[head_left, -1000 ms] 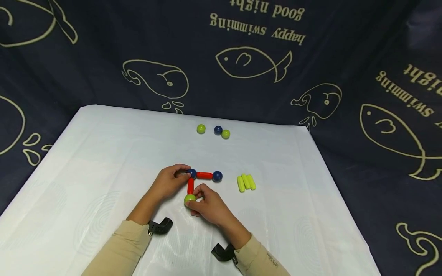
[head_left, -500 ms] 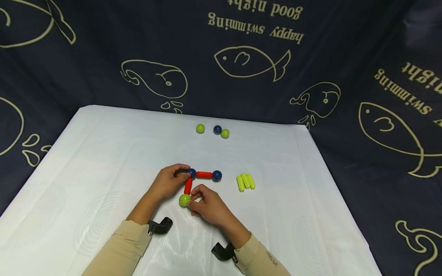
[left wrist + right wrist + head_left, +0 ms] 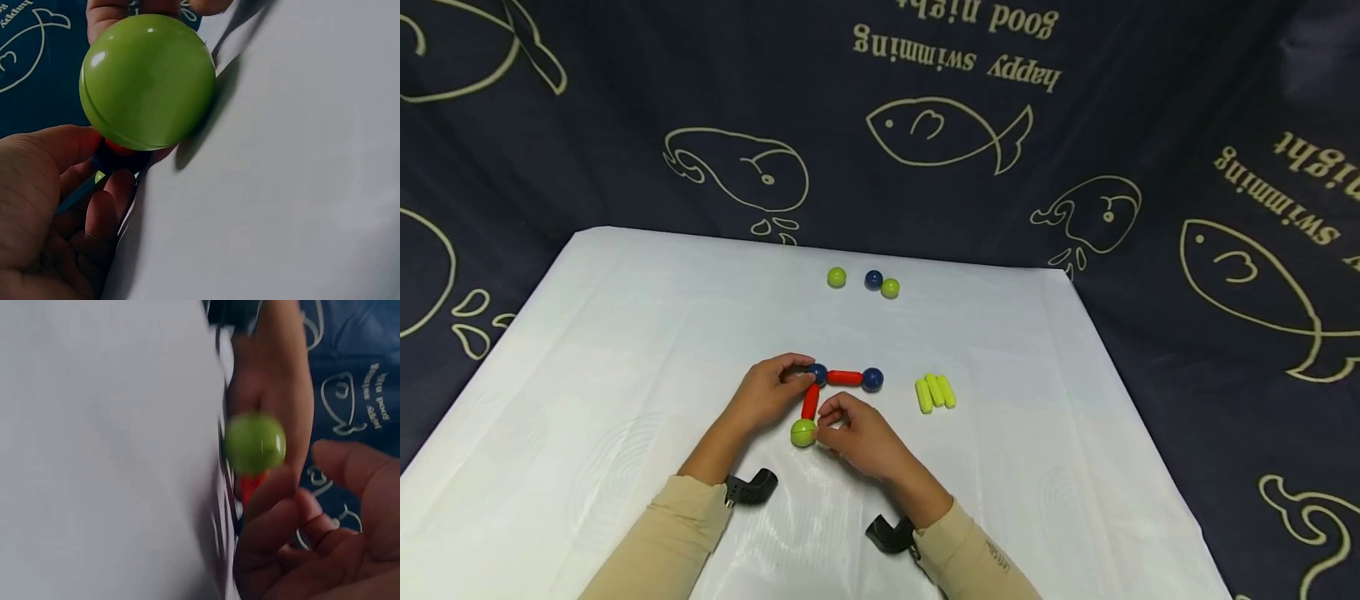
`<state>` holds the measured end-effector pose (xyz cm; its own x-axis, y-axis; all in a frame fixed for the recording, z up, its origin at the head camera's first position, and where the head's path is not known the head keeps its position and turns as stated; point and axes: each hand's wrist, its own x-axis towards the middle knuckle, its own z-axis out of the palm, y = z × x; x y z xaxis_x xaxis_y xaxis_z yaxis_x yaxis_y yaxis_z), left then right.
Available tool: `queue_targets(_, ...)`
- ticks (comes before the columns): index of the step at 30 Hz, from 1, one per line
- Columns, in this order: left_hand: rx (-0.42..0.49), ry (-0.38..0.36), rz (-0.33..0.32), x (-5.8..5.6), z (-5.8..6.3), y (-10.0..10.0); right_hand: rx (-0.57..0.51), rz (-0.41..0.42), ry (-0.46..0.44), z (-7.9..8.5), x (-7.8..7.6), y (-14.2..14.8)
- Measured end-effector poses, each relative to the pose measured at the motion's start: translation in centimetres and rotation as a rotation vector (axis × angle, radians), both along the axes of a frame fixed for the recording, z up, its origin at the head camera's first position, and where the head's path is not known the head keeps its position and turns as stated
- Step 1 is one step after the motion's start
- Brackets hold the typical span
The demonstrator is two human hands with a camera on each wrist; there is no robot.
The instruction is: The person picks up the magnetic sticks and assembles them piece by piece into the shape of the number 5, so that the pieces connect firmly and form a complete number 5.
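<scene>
My left hand (image 3: 771,392) pinches a dark blue ball (image 3: 819,374) at the corner of an L-shaped piece of balls and rods. From that ball one red rod (image 3: 845,378) runs right to a second blue ball (image 3: 872,380). Another red rod (image 3: 810,402) slants toward me and ends in a green ball (image 3: 802,432), which looks large in the left wrist view. Just right of the green ball is my right hand (image 3: 868,437). In the right wrist view its thumb and fingers stand apart, with nothing held between them. The left fingers partly hide the corner ball.
Several yellow-green rods (image 3: 936,392) lie side by side on the white table (image 3: 1000,467), right of the piece. Toward the far edge sit a green ball (image 3: 837,277), a blue ball (image 3: 874,280) and another green ball (image 3: 891,288). A dark printed cloth (image 3: 955,217) hangs behind.
The green ball with its red rod has swung slightly left. My right hand has let go of the green ball and drawn a little to the right. My left hand keeps its place.
</scene>
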<state>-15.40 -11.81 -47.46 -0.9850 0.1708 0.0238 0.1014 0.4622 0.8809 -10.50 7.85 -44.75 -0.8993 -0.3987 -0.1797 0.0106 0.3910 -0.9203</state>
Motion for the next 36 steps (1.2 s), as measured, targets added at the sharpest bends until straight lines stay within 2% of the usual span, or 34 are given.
queue_targets(5, 0.012, -0.037, 0.007, 0.0, 0.0, 0.0, 0.007, -0.019, 0.035, 1.9, -2.0, 1.6)
queue_targets(10, 0.016, -0.071, 0.016, 0.2, 0.0, -0.3, 0.04, -0.046, 0.1, 3.5, -5.3, 3.8)
queue_targets(14, -0.005, -0.083, 0.021, 1.0, 0.5, -0.6, 0.084, -0.094, 0.134, 4.2, -8.1, 5.5)
queue_targets(19, 0.0, -0.097, 0.023, 3.0, 1.1, -1.1, 0.142, -0.12, 0.164, 4.4, -11.4, 7.2)
queue_targets(27, 0.08, -0.074, -0.06, 6.1, 1.1, -1.3, 0.215, -0.131, 0.23, 4.3, -15.9, 8.4)
queue_targets(31, 0.086, -0.034, -0.072, 6.8, 0.8, -1.4, 0.275, -0.123, 0.244, 4.1, -17.7, 8.5)
queue_targets(36, 0.09, 0.015, -0.117, 6.7, 0.6, -1.4, 0.34, -0.128, 0.228, 3.3, -19.2, 8.8)
